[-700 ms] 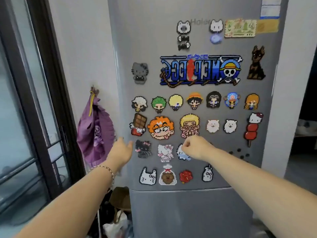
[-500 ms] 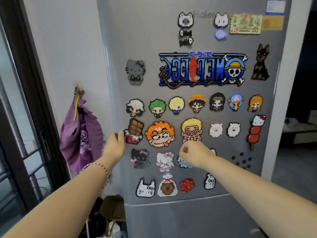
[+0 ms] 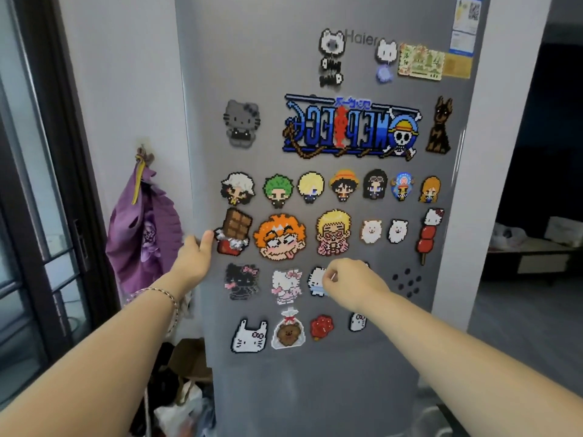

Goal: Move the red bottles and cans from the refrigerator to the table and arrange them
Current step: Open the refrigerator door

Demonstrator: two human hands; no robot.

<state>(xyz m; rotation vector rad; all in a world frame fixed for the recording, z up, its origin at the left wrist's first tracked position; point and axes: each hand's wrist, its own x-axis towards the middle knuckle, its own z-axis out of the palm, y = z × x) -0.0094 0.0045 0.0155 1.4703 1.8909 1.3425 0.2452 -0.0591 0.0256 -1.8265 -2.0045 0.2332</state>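
Note:
The grey refrigerator door is closed and fills the middle of the view, covered in several pixel-bead magnets. No red bottles or cans are visible. My left hand is at the door's left edge, beside the chocolate-bar magnet, with the thumb on the front face and the fingers wrapped round the edge out of sight. My right hand hovers in front of the door's lower middle as a curled fist holding nothing.
A purple cloth bag hangs on the white wall left of the fridge. Bags and boxes are piled on the floor below it. A dark-framed glass door stands at far left, and a dim room opens at right.
My left hand has moved up and right from below the door's edge to grip that edge beside the chocolate magnet. My right hand has stayed curled in about the same place.

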